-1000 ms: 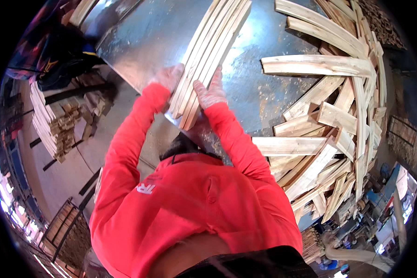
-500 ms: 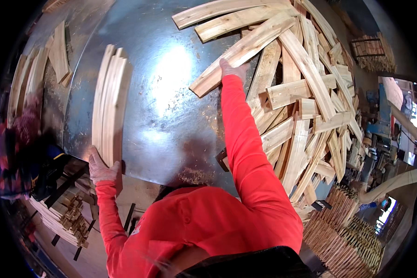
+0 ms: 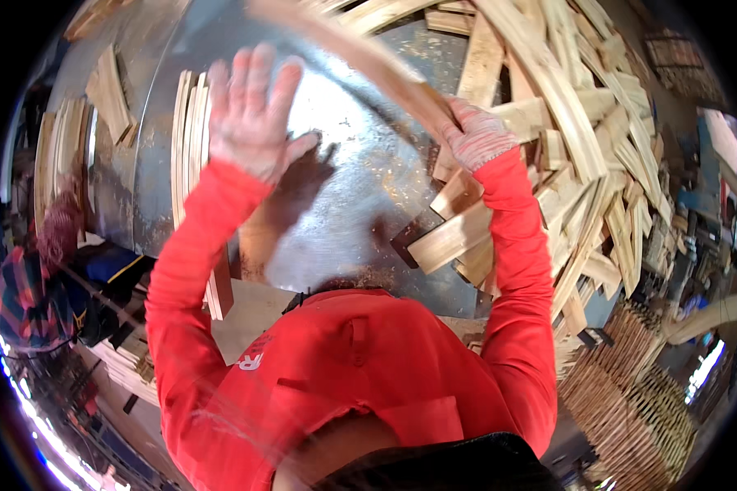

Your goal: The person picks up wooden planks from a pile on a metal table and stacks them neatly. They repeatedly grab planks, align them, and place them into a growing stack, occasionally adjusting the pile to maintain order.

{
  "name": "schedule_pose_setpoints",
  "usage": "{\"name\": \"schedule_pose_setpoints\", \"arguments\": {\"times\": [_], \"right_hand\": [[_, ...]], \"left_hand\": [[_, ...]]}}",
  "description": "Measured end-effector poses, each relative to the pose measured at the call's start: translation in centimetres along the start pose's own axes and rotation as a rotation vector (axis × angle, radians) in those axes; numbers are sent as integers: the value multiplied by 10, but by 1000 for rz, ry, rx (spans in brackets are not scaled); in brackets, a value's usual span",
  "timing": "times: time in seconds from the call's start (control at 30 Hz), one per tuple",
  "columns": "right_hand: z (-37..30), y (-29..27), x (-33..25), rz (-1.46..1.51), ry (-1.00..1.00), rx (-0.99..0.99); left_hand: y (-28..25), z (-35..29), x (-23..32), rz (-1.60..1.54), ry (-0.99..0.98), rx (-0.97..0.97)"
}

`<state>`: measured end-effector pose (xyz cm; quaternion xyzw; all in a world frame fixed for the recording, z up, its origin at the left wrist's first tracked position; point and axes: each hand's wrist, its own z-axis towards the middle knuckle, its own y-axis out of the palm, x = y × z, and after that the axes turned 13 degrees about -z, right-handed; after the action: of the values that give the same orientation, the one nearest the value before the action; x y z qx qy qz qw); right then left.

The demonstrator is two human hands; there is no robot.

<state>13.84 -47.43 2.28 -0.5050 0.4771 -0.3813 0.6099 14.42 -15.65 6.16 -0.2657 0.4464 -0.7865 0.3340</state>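
Note:
A long wooden board [image 3: 370,67], blurred by motion, is raised over the metal table [image 3: 354,176]. My right hand [image 3: 481,137] is closed round its near end; the far end runs up and left past the top edge of the view. Fingers spread, my left hand [image 3: 252,114] holds nothing and hovers above the table, its shadow falling beside it. Just left of that hand lies a small row of boards [image 3: 190,135] side by side, partly hidden by my left forearm.
A jumbled heap of boards [image 3: 540,74] covers the table's right side. At the far left a person in a plaid sleeve [image 3: 29,286] stands by another group of boards [image 3: 61,155]. Stacked wood [image 3: 610,385] is low on the right.
My right hand has lifted the board off the heap and swung it round. My left hand has left the row of boards, moving up and right with its fingers spread.

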Motion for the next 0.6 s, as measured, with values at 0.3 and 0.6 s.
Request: {"name": "schedule_pose_setpoints", "arguments": {"times": [0.3, 0.6], "right_hand": [[-77, -84, 21, -99, 134, 1011], [-179, 69, -75, 381, 652, 66]], "left_hand": [[90, 7, 60, -1148, -495, -698], [157, 35, 180, -1259, -896, -487]]}}
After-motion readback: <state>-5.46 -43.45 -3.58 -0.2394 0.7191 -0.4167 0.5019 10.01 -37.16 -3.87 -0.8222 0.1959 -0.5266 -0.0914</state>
